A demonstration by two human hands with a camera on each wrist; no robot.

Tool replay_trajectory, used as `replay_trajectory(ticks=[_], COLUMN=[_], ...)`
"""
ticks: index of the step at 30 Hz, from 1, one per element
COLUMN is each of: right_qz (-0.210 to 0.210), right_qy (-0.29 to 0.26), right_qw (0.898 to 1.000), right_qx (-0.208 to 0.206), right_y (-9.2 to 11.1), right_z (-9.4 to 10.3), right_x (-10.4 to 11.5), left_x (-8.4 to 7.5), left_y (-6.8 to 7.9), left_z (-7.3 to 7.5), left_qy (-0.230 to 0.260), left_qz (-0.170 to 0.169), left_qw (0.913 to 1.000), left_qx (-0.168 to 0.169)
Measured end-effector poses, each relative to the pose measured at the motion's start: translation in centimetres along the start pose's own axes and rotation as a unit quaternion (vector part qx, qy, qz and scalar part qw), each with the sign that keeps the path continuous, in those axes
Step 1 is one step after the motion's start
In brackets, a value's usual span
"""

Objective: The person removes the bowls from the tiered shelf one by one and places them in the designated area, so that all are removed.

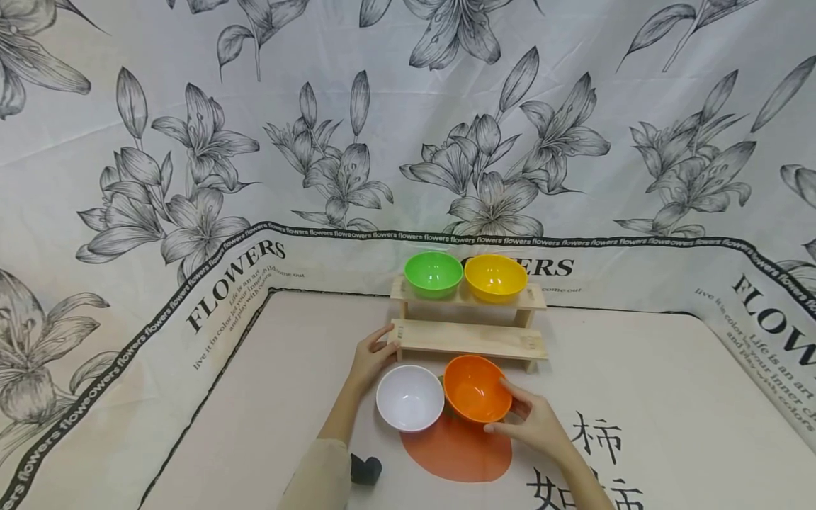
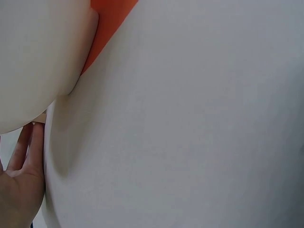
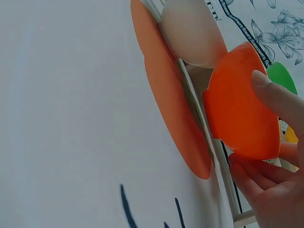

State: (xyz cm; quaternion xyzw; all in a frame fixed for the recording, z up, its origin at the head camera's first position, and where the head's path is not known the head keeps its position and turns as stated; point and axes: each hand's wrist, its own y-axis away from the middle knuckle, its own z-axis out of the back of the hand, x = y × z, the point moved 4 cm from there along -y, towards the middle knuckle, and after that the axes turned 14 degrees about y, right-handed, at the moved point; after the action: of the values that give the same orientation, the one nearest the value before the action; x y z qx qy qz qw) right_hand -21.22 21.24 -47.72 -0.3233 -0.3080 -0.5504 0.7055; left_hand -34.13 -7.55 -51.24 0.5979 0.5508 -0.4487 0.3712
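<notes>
My right hand (image 1: 534, 423) holds an orange bowl (image 1: 477, 389) by its right side, thumb on one side and fingers on the other; the right wrist view shows the orange bowl (image 3: 242, 107) from outside. Just left of it a white bowl (image 1: 410, 398) sits in front of a two-tier wooden rack (image 1: 468, 336). My left hand (image 1: 371, 361) grips the left end of the rack's lower board with its fingertips. In the left wrist view the white bowl (image 2: 42, 52) partly covers the rack and the fingers of that hand (image 2: 23, 175).
On the upper board stand a green bowl (image 1: 433, 275) and a yellow bowl (image 1: 496, 278), side by side. The tablecloth (image 1: 669, 397) bears an orange print (image 1: 459, 453) and black characters. Behind the rack hangs a flower-patterned cloth (image 1: 344, 177).
</notes>
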Motion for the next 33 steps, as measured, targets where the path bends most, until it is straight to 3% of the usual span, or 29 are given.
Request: replay_trajectory(ticks=[13,33], right_qz=[-0.005,0.013], right_qy=[0.006,0.025], right_qw=[1.0,0.999], right_qx=[0.024,0.018], right_y=[0.56,0.87], right_z=[-0.02,0.14], right_x=[-0.12,0.07], left_x=[0.2,0.12], left_y=[-0.17,-0.17], left_z=[0.05,0.13], left_qy=[0.003,0.005], left_qz=[-0.002,0.004], left_qw=[1.0,0.9999], left_qx=[0.006,0.01])
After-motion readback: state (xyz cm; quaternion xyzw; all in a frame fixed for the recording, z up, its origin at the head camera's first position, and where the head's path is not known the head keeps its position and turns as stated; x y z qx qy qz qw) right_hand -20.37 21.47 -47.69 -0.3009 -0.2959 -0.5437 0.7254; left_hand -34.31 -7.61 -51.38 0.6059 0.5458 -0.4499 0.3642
